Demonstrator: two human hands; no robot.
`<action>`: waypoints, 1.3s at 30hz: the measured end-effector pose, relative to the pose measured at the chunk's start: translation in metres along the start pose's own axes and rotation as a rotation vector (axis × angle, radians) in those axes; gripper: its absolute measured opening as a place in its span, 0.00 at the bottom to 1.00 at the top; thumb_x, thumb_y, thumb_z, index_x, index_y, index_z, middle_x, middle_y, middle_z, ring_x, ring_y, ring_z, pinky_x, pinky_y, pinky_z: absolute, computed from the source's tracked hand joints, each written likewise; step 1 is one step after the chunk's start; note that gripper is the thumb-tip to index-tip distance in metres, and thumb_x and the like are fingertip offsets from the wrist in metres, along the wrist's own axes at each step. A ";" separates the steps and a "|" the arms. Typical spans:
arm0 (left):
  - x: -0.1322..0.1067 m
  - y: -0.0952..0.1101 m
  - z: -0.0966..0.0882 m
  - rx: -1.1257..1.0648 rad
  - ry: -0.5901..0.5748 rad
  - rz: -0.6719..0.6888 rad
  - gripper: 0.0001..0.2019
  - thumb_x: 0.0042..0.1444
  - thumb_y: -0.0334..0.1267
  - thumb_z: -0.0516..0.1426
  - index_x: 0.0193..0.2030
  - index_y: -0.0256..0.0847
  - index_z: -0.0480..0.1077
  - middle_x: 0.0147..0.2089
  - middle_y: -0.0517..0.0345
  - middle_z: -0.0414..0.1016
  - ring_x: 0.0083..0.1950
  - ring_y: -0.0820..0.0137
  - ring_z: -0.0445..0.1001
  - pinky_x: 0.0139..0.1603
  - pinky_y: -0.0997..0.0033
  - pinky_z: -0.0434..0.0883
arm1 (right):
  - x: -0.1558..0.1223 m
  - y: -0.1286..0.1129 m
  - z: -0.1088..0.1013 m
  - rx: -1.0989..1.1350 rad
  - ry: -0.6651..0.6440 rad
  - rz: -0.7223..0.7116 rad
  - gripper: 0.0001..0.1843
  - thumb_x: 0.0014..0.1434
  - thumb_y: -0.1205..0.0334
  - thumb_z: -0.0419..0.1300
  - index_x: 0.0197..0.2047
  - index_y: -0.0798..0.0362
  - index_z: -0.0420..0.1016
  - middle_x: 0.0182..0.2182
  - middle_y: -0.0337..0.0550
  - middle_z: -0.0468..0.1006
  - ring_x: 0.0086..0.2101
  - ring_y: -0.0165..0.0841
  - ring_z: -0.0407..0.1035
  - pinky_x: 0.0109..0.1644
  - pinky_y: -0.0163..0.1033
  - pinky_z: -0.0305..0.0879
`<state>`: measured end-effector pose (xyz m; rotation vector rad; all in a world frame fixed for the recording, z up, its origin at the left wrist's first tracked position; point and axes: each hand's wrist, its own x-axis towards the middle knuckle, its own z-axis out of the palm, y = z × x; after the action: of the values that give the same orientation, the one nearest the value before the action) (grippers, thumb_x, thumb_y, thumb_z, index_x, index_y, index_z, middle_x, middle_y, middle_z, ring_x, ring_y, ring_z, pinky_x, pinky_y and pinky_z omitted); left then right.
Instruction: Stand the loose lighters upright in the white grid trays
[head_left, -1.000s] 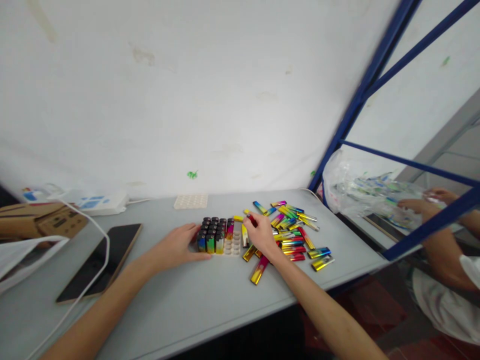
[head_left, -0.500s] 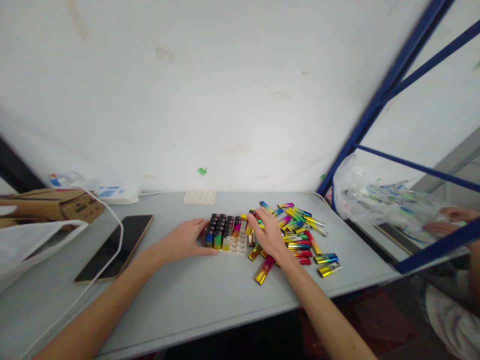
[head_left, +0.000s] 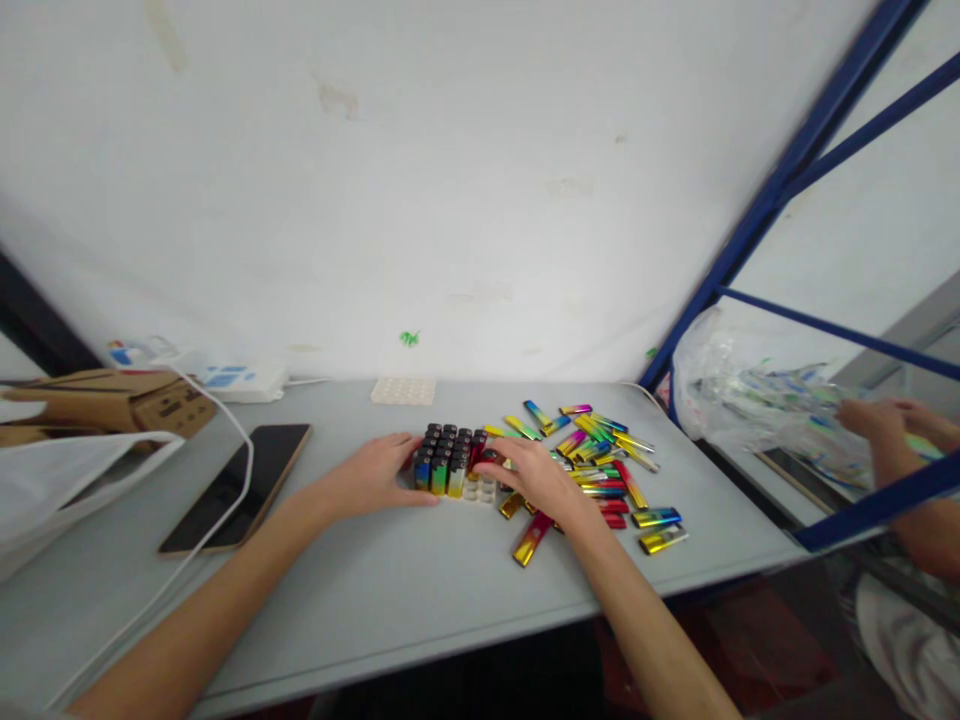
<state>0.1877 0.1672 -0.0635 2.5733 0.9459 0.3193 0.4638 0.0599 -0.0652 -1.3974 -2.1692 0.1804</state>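
Lighters with black tops and shiny coloured bodies (head_left: 439,478) stand upright in rows in a white tray with round holes (head_left: 480,492). My left hand (head_left: 382,474) holds the tray's left side, thumb along the front corner and fingers behind. Over the tray's right part, my right hand (head_left: 529,470) pinches a lighter (head_left: 490,456) with a dark top; its body is mostly hidden by my fingers. To the right of the tray lies a loose pile of lighters (head_left: 592,440) in gold, red, blue, green and pink.
A second white tray (head_left: 403,390) lies near the wall. At left are a phone (head_left: 236,490), a white cable (head_left: 249,465), a cardboard box (head_left: 135,405) and a white bag (head_left: 75,490). Blue metal frame (head_left: 750,240) stands at right; beyond it are plastic bags (head_left: 780,400) and another person's hands (head_left: 892,420).
My right hand has moved left with the lighter, from beside the pile to over the tray's right rows. My left hand stays at the tray. The other person's hands have shifted left.
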 end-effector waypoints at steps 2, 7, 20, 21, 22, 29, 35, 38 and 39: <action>0.000 0.000 0.000 -0.003 -0.006 0.014 0.34 0.50 0.64 0.69 0.56 0.43 0.77 0.58 0.46 0.83 0.59 0.45 0.81 0.62 0.53 0.75 | 0.002 -0.001 0.000 0.008 -0.017 -0.007 0.13 0.75 0.49 0.61 0.48 0.50 0.80 0.41 0.45 0.84 0.40 0.38 0.77 0.44 0.39 0.69; 0.001 0.002 -0.002 -0.005 -0.014 -0.003 0.33 0.50 0.64 0.68 0.54 0.42 0.78 0.57 0.45 0.84 0.58 0.46 0.81 0.60 0.55 0.76 | 0.007 0.001 0.005 -0.009 -0.030 0.129 0.20 0.70 0.43 0.66 0.34 0.50 0.78 0.28 0.41 0.80 0.28 0.34 0.71 0.34 0.38 0.60; 0.002 0.005 -0.003 0.035 -0.007 -0.044 0.34 0.47 0.67 0.68 0.51 0.43 0.79 0.53 0.45 0.84 0.53 0.47 0.82 0.57 0.54 0.77 | -0.045 -0.003 -0.054 0.053 -0.018 0.014 0.11 0.74 0.53 0.63 0.49 0.49 0.84 0.44 0.46 0.83 0.47 0.40 0.76 0.55 0.43 0.70; 0.002 0.004 -0.003 0.039 -0.007 -0.041 0.34 0.46 0.67 0.68 0.51 0.43 0.79 0.52 0.45 0.84 0.53 0.47 0.82 0.57 0.54 0.77 | -0.056 -0.007 -0.058 0.018 -0.089 -0.006 0.11 0.74 0.56 0.63 0.53 0.48 0.84 0.47 0.47 0.81 0.51 0.40 0.75 0.58 0.44 0.71; 0.002 0.004 -0.003 0.043 -0.008 -0.036 0.34 0.46 0.67 0.68 0.50 0.42 0.79 0.52 0.45 0.84 0.53 0.47 0.82 0.57 0.54 0.77 | -0.068 -0.012 -0.060 -0.018 -0.147 -0.018 0.12 0.73 0.59 0.63 0.56 0.46 0.83 0.50 0.47 0.80 0.54 0.41 0.73 0.61 0.46 0.70; 0.002 0.005 -0.004 0.060 -0.028 -0.048 0.33 0.47 0.67 0.67 0.49 0.41 0.78 0.53 0.44 0.83 0.54 0.46 0.81 0.59 0.53 0.76 | -0.094 -0.025 -0.046 -0.066 -0.150 0.002 0.08 0.73 0.60 0.63 0.51 0.46 0.84 0.54 0.48 0.76 0.60 0.43 0.69 0.67 0.51 0.68; 0.000 0.003 -0.004 0.049 -0.019 -0.023 0.33 0.48 0.67 0.67 0.51 0.41 0.78 0.56 0.43 0.83 0.56 0.44 0.81 0.61 0.51 0.76 | -0.073 -0.003 -0.039 0.362 0.017 0.191 0.15 0.73 0.49 0.63 0.56 0.48 0.79 0.38 0.41 0.82 0.37 0.37 0.75 0.44 0.42 0.73; -0.001 0.004 -0.005 0.040 -0.027 -0.039 0.33 0.49 0.64 0.68 0.53 0.41 0.77 0.57 0.43 0.83 0.58 0.44 0.81 0.62 0.50 0.76 | -0.049 0.006 -0.032 0.548 0.199 0.298 0.21 0.69 0.43 0.65 0.55 0.49 0.81 0.35 0.39 0.80 0.29 0.33 0.69 0.34 0.38 0.67; -0.001 0.004 -0.005 0.028 -0.031 -0.038 0.33 0.49 0.64 0.68 0.54 0.41 0.77 0.58 0.43 0.83 0.59 0.44 0.80 0.63 0.50 0.76 | -0.038 0.007 -0.031 0.610 0.268 0.327 0.22 0.67 0.42 0.67 0.54 0.49 0.82 0.37 0.41 0.81 0.30 0.33 0.69 0.34 0.38 0.67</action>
<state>0.1875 0.1651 -0.0576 2.5741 0.9937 0.2572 0.4972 0.0242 -0.0565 -1.3032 -1.4790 0.6728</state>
